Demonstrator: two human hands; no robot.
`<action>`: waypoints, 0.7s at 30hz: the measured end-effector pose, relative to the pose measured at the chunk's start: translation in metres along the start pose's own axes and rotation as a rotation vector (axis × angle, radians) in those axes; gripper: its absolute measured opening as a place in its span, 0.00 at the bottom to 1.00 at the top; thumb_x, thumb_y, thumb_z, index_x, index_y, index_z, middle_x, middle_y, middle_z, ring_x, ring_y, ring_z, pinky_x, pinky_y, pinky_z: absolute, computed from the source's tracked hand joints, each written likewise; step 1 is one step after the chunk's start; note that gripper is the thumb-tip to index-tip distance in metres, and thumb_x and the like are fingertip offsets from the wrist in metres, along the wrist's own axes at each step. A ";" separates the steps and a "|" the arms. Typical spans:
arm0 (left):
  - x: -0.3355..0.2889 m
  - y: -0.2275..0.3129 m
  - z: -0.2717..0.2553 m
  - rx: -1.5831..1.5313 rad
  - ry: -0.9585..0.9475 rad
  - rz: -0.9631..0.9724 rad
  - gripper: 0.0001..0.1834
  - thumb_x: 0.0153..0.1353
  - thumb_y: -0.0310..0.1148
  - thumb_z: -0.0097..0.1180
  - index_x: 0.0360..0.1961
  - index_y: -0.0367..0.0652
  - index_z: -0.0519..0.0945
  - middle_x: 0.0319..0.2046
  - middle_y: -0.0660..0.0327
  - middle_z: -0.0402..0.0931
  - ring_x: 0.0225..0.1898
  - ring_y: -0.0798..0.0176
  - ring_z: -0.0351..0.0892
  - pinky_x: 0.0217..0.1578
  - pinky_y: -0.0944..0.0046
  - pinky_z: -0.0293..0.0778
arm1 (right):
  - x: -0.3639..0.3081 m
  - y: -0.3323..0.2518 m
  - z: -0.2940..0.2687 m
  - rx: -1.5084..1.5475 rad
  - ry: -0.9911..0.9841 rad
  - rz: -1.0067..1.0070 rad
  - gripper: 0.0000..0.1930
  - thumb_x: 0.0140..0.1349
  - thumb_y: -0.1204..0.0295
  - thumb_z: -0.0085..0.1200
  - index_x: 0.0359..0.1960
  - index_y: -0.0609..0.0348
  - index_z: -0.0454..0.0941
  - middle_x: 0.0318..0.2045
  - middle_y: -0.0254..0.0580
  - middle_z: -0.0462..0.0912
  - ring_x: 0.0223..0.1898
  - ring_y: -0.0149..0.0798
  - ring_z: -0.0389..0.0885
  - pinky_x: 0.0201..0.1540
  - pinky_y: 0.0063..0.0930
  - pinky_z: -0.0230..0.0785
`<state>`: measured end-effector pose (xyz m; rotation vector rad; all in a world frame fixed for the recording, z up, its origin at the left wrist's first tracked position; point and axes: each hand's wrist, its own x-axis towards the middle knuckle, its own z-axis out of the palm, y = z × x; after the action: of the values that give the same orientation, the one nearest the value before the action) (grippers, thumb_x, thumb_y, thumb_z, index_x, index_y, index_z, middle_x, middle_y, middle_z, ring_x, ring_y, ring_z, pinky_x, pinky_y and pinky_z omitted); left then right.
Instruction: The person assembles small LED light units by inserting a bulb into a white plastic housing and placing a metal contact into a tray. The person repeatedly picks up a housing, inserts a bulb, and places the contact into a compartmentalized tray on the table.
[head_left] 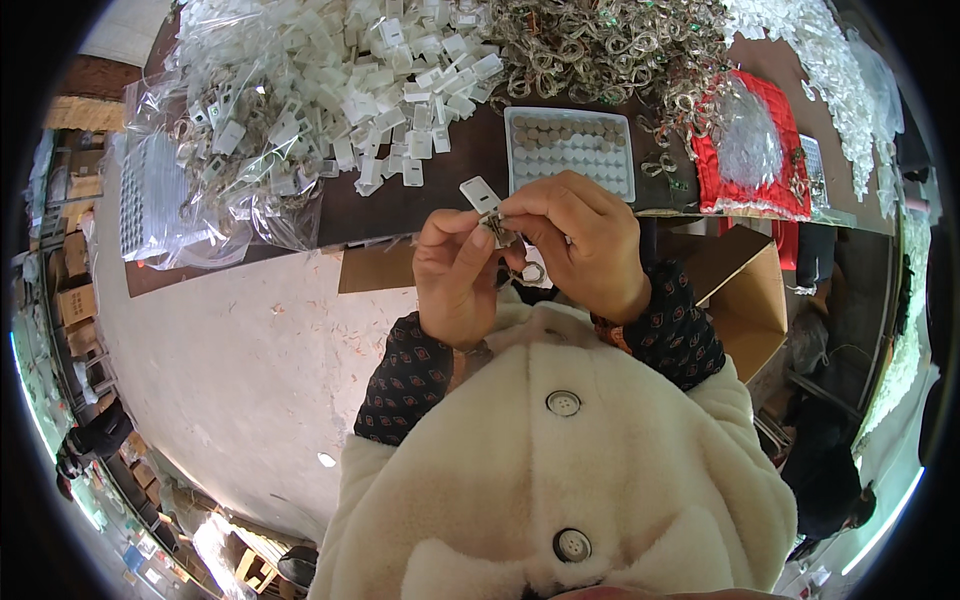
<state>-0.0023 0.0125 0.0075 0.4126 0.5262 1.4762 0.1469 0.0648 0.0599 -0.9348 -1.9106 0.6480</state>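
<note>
Holding a white casing (pixel 479 194) are the left hand (pixel 455 272) and right hand (pixel 590 238).

I see a pale floor (pixel 260 430) at eight o'clock, a dark desk (pixel 455 165) at twelve, a bright light strip (pixel 885 520) at four.

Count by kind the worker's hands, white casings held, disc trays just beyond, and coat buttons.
Left hand and right hand: 2
Held white plastic casing: 1
Pale plastic tray with round discs: 1
Upper coat button and lower coat button: 2
Total: 6
</note>
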 end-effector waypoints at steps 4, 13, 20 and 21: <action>-0.005 0.002 -0.001 -0.028 0.004 -0.089 0.06 0.70 0.27 0.54 0.46 0.45 0.76 0.39 0.55 0.82 0.33 0.60 0.81 0.34 0.62 0.78 | -0.004 -0.003 -0.007 0.130 -0.091 0.083 0.12 0.53 0.85 0.64 0.39 0.61 0.83 0.33 0.44 0.84 0.31 0.43 0.83 0.33 0.30 0.76; -0.014 0.000 0.010 -0.039 0.136 -0.148 0.06 0.68 0.28 0.56 0.44 0.47 0.77 0.38 0.57 0.82 0.32 0.64 0.80 0.34 0.66 0.76 | -0.021 -0.015 -0.014 0.153 0.004 -0.067 0.13 0.60 0.78 0.62 0.46 0.65 0.81 0.35 0.45 0.84 0.31 0.40 0.82 0.35 0.31 0.75; -0.022 -0.004 0.018 -0.072 -0.044 -0.253 0.05 0.67 0.29 0.57 0.43 0.44 0.77 0.37 0.51 0.82 0.34 0.62 0.79 0.32 0.67 0.74 | -0.020 -0.009 -0.029 0.942 -0.183 0.757 0.12 0.70 0.74 0.54 0.49 0.72 0.76 0.38 0.40 0.84 0.38 0.29 0.81 0.39 0.24 0.75; -0.022 -0.005 0.019 -0.080 -0.041 -0.257 0.05 0.68 0.31 0.57 0.43 0.45 0.77 0.37 0.53 0.82 0.34 0.63 0.79 0.32 0.68 0.73 | -0.022 -0.010 -0.029 0.994 -0.116 0.708 0.07 0.67 0.79 0.56 0.44 0.70 0.77 0.35 0.43 0.84 0.36 0.30 0.82 0.37 0.24 0.76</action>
<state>0.0122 -0.0084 0.0218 0.2991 0.4672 1.2345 0.1757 0.0429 0.0700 -0.8643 -1.0251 1.8658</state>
